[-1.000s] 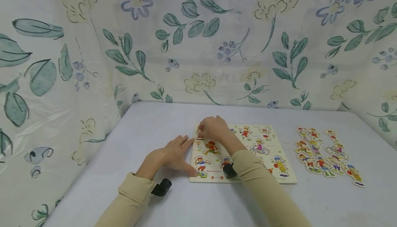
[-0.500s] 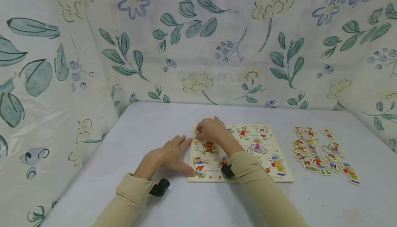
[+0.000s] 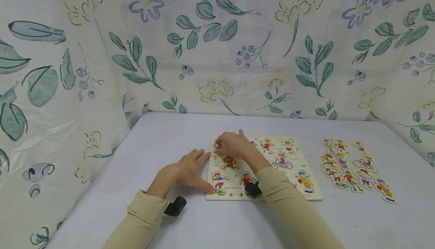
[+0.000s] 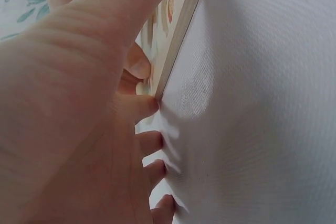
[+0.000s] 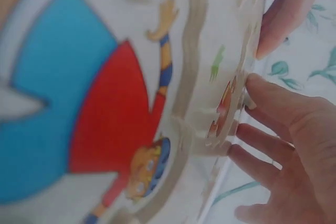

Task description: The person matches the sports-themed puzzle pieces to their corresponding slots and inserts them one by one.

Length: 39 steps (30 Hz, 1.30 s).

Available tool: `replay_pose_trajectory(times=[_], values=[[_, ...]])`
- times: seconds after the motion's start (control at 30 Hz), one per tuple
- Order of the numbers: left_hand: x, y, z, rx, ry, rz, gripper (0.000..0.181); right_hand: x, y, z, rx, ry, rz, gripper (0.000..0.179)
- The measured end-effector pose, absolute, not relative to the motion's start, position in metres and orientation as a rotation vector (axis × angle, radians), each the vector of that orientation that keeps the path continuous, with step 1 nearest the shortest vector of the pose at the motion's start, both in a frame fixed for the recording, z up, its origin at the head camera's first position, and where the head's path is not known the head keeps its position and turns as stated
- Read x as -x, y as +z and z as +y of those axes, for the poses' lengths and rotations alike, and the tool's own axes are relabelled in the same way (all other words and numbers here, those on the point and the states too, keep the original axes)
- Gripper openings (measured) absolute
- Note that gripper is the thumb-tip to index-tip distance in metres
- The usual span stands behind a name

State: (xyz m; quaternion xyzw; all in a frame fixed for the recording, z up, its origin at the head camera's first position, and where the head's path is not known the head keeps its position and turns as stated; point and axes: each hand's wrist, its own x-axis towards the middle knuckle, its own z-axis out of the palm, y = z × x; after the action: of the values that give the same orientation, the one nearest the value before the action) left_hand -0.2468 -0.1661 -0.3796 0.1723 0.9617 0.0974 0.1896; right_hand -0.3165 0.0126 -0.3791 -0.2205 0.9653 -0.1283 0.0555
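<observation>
A cream wooden puzzle board [image 3: 261,196] with printed sports figures lies flat on the table. My right hand [image 3: 234,144] is over its upper left corner, fingertips pinching a small puzzle piece [image 3: 218,145] against the board. Most of that piece is covered by the fingers; in the right wrist view only a pale edge of it [image 5: 248,99] shows. Beside the board's left edge rests my left hand [image 3: 188,169], its fingers spread and straight. Its thumb lies at the lower left corner, and in the left wrist view an index fingertip touches the board's side.
Several loose figure-shaped puzzle pieces [image 3: 350,166] lie in rough rows on the white table [image 3: 163,128], right of the board. A floral cloth [image 3: 217,52] hangs behind the table and along its left side. A black wrist camera [image 3: 175,206] sits at the left cuff.
The right hand has shifted and turned slightly at the board's upper left corner, still pinching the piece. The left hand stays at the edge. The head view has swung slightly.
</observation>
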Motion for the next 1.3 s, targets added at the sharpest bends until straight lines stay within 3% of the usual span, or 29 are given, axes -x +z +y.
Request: replay_pose_trajectory(times=[0.37, 1.3], values=[[0.247, -0.379, -0.165, -0.477, 0.301, 2.693, 0.117, 0.314, -0.38, 0.022, 0.624, -0.566, 2.851, 0.039], [0.249, -0.379, -0.165, -0.507, 0.286, 2.686, 0.117, 0.28, -0.364, 0.069, 0.822, -0.8, 2.914, 0.047]])
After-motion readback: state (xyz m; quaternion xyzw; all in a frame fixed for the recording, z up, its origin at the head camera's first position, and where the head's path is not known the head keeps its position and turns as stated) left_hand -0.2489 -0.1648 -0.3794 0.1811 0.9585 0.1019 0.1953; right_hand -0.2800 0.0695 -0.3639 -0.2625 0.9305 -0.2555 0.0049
